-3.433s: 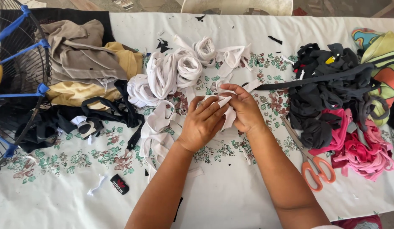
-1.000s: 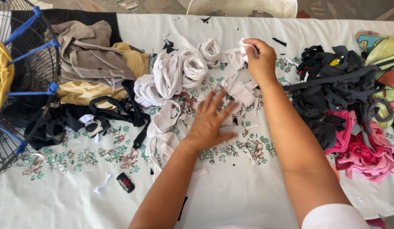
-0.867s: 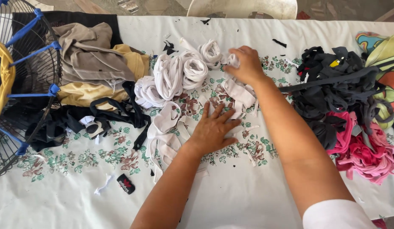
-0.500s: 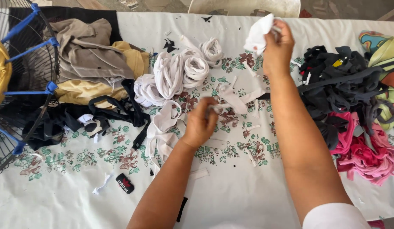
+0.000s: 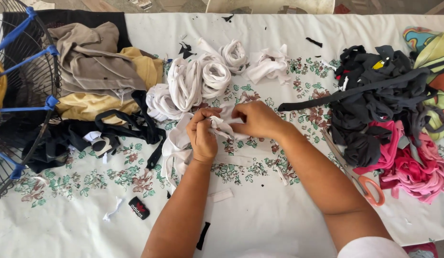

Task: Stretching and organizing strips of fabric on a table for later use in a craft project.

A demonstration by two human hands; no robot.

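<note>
White, soft fabric strip (image 5: 222, 125) sits pinched between both hands. Left hand (image 5: 203, 134) and right hand (image 5: 255, 119) curl closed on it, beside rolled white bundles (image 5: 198, 81).

A crumpled white fabric strip (image 5: 222, 125) sits bunched between both hands, its loose end trailing down over the floral tablecloth.

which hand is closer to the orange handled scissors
Right. The right hand grips white fabric strips at the table's middle, on the scissors' side. The left hand holds the same fabric further away from them.
</note>
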